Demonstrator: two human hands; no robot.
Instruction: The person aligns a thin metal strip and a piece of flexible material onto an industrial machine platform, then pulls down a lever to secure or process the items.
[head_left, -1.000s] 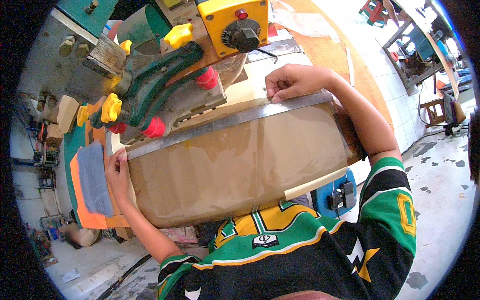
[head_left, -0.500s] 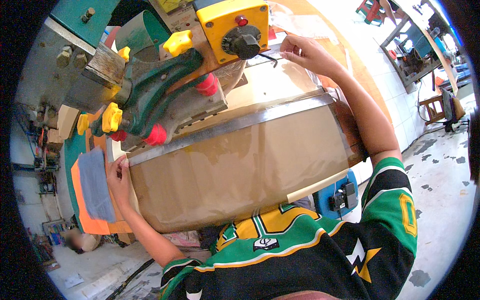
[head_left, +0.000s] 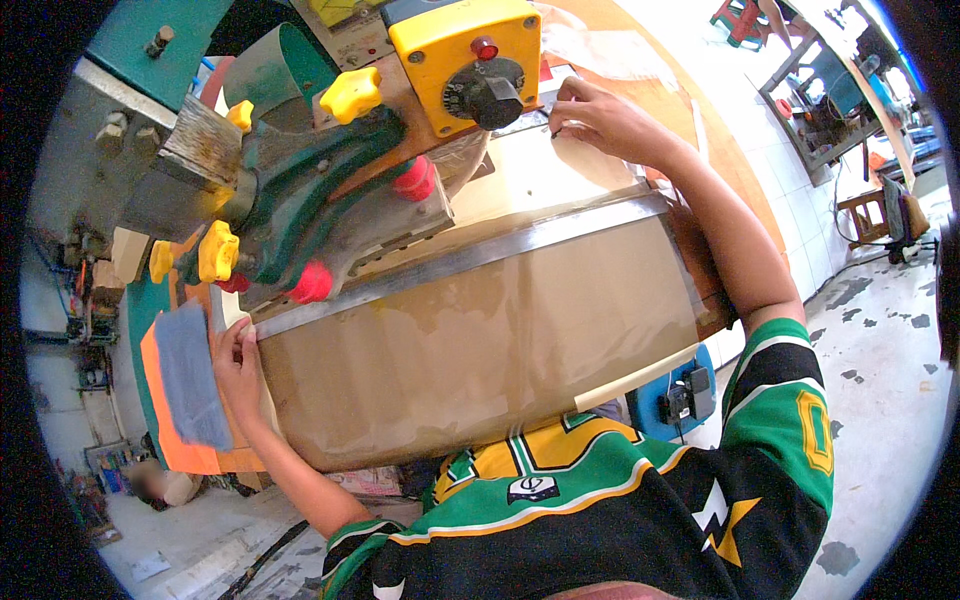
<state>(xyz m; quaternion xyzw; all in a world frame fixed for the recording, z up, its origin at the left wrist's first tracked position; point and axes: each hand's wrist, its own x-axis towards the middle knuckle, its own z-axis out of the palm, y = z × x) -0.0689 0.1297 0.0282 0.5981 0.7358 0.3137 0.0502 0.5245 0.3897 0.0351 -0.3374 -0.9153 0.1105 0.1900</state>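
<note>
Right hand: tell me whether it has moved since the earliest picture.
Yes: the right hand has moved away from the metal strip, toward the yellow box.

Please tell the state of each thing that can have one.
Left hand: fingers bent, at left end of metal strip
Right hand: fingers curled, at dark bent rod; grip unclear
Metal strip: laid along far edge of brown sheet
Brown sheet: spread out, glossy
Red lamp: cannot tell whether lit
Grey-blue cloth: laid over orange sheet

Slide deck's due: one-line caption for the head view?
Left hand at one end of a metal strip along a brown sheet; right hand beside a yellow control box.
</note>
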